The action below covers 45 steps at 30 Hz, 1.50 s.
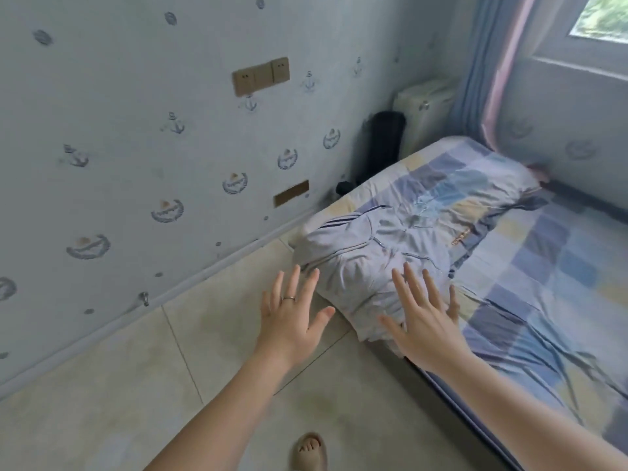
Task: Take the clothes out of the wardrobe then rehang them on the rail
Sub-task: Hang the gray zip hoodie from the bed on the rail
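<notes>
A pile of clothes lies on the near corner of the bed: a pale grey jacket (pixel 370 256) with dark stripes on its sleeve on top, and a dark blue garment (pixel 489 229) with orange lettering beneath it. My left hand (pixel 292 317) hovers over the floor just left of the jacket, fingers spread and holding nothing. My right hand (pixel 424 317) is stretched out flat over the jacket's near edge, fingers straight. No wardrobe or rail is in view.
The bed (pixel 543 283) with a blue checked sheet fills the right side. A wallpapered wall (pixel 136 147) with sockets runs along the left, above a tiled floor (pixel 136 385). A black object (pixel 384 144) and a white unit (pixel 424 110) stand in the far corner, by the curtain (pixel 482 62).
</notes>
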Each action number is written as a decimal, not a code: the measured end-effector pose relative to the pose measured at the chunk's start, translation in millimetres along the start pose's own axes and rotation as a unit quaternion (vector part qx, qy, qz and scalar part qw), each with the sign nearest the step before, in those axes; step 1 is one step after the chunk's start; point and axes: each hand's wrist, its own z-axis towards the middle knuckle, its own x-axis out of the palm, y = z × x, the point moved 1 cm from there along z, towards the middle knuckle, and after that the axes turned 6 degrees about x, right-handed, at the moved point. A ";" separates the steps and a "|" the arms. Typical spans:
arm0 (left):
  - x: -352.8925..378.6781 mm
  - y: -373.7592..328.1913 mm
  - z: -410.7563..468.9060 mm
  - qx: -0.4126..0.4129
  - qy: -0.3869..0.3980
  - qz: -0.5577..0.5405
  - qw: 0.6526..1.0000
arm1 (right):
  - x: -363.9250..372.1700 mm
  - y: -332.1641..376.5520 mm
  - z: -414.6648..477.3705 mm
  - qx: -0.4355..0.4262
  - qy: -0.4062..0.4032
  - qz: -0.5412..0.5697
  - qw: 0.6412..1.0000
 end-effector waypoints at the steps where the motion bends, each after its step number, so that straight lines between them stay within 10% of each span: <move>1: 2.5 1.7 15.9 0.016 0.012 0.003 1.000 | 2.1 -3.6 6.0 0.022 0.001 0.006 1.000; 17: 58.0 -41.2 277.9 0.134 0.130 0.015 0.982 | 22.2 -109.9 168.6 0.194 0.045 0.049 0.979; 45: 289.4 -14.4 649.5 0.063 0.404 0.038 0.912 | 158.1 -253.9 478.0 0.340 0.232 0.088 0.907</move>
